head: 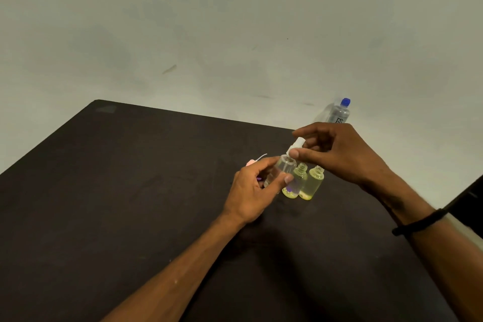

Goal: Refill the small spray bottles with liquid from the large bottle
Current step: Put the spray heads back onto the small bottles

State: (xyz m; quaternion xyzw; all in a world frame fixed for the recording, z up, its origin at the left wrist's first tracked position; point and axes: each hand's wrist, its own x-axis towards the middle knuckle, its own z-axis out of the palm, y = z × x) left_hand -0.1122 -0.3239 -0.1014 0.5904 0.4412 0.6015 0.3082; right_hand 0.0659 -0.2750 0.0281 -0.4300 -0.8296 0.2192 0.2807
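My left hand (252,192) grips a small clear spray bottle (283,166), tilted, just above the dark table (130,191). My right hand (337,150) pinches the white spray cap (296,146) at that bottle's neck. Two small yellowish bottles stand open, without caps, right beside it: one (296,184) partly behind my left thumb, the other (313,183) to its right. The large clear bottle (338,111) with a blue cap stands at the table's far edge, behind my right hand, its lower part hidden.
A pink spray cap with a white tube (254,161) lies on the table just behind my left hand. A pale wall rises behind the table. A black band circles my right wrist (418,222). A dark object (467,198) sits at the right edge.
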